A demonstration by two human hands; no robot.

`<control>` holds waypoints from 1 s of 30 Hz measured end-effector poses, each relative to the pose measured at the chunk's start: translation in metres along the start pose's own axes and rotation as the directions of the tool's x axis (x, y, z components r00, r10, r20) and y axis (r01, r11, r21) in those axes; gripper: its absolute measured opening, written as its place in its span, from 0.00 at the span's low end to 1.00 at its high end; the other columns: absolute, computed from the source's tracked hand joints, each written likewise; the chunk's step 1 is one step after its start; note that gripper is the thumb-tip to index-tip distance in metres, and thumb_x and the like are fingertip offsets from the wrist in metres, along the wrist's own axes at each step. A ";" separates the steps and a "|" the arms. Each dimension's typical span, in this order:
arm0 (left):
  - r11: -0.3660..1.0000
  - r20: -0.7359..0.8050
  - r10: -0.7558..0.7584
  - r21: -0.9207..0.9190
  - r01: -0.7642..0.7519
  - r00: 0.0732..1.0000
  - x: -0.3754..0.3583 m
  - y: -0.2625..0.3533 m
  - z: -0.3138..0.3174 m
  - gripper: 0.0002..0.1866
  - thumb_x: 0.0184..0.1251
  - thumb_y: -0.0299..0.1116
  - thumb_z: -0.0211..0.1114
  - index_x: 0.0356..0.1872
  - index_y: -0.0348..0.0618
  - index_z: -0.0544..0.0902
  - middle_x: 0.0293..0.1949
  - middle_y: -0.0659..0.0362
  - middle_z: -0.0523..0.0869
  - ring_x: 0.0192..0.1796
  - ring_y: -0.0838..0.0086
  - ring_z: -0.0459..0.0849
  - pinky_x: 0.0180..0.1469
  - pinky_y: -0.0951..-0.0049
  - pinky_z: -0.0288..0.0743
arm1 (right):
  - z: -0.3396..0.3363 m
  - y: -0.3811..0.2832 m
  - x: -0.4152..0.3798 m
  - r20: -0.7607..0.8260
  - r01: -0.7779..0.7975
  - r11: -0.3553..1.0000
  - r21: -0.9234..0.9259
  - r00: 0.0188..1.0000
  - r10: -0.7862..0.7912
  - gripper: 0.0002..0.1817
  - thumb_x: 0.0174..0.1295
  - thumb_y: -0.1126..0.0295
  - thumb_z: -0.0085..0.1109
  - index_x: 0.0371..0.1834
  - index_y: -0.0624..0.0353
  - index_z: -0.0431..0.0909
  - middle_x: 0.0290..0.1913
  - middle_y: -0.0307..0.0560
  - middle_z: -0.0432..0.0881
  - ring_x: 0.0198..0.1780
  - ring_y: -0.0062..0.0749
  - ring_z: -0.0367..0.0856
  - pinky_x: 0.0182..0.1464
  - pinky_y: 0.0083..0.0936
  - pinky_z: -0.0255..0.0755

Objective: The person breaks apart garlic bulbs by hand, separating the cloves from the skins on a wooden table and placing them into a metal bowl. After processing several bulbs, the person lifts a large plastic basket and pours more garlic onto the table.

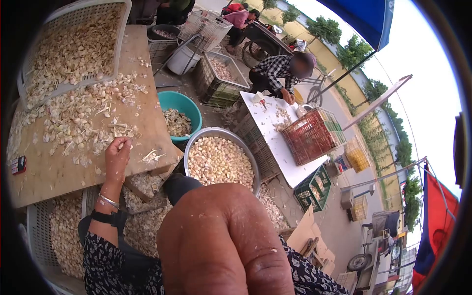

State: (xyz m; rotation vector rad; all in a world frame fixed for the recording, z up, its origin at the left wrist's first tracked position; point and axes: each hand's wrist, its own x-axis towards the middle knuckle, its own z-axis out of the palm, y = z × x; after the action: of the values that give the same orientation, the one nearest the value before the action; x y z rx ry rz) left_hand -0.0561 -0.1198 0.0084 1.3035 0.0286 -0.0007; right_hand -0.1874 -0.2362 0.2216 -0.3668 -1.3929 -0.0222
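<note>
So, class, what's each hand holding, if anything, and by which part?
Cannot tell: the left hand is too indistinct, the right hand hides its palm.

A: Camera setup?
B: Single view, head-worn. Looks forward and down from above the hands.
A: Level?
B: No, rolled. Sky sits upper right; yellow wall slants down to the right.
A: Lens?
B: Very wide. Rounded image area, dark corners, bent edges.
A: Range?
B: Right hand very close to lens, fills bottom centre and blocks what's behind it. Left hand farther out, lower left. Wooden table takes the left side, metal basin mid-frame. Person in checked shirt well beyond, upper centre-right.
</note>
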 end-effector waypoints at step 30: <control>0.528 -0.490 -0.343 -0.806 -0.267 0.802 0.000 0.054 -0.133 0.10 0.66 0.33 0.59 0.46 0.46 0.76 0.32 0.63 0.77 0.28 0.77 0.72 0.30 0.77 0.65 | -0.281 0.234 -0.106 -0.782 -0.799 -0.258 -0.543 0.368 0.503 0.08 0.55 0.70 0.60 0.34 0.59 0.85 0.24 0.45 0.83 0.24 0.27 0.80 0.29 0.24 0.73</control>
State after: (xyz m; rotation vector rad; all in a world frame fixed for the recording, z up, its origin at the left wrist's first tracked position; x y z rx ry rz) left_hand -0.0579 0.0226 0.0253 0.2221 0.5610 0.3636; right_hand 0.1150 -0.1111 0.0266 -2.1853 -0.4599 0.0428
